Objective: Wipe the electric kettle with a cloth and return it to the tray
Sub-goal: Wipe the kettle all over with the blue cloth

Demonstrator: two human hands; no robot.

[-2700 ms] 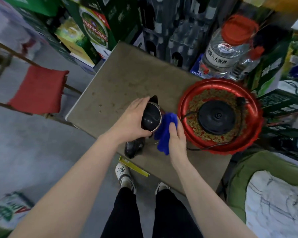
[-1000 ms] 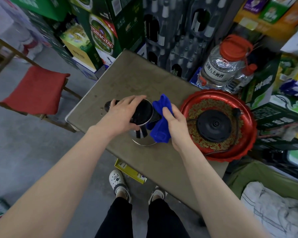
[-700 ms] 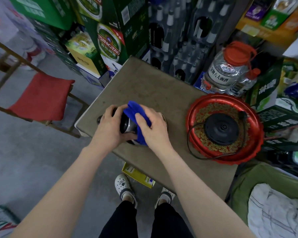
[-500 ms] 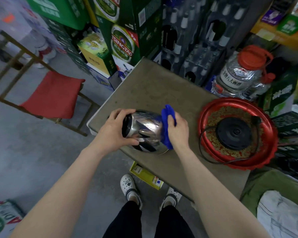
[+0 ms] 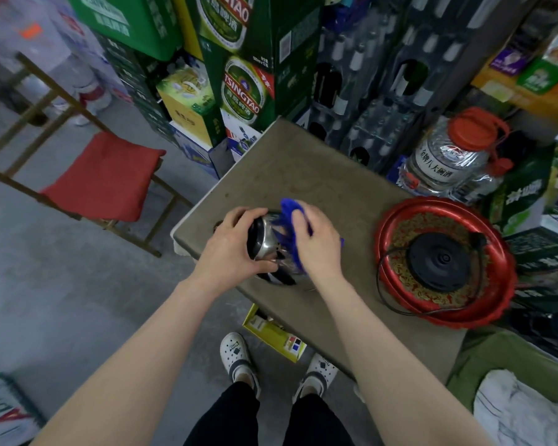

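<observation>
The steel electric kettle (image 5: 269, 244) lies tipped on its side on the grey table (image 5: 322, 188), its black top end toward the left. My left hand (image 5: 234, 247) grips that top end. My right hand (image 5: 318, 241) presses a blue cloth (image 5: 289, 225) onto the kettle's upper side and covers much of the body. To the right sits the red round tray (image 5: 397, 217) with the black kettle base (image 5: 438, 262) and its cord in it.
Green beer cartons (image 5: 242, 82) and crates of bottles stand behind the table. A large clear jar with a red lid (image 5: 451, 152) is behind the tray. A red stool (image 5: 105, 175) stands at the left. A yellow box (image 5: 271, 331) lies under the table by my feet.
The kettle was turned from upright to lying on its side. My right hand with the cloth has slid from the kettle's right end back over its upper side; the view shifted.
</observation>
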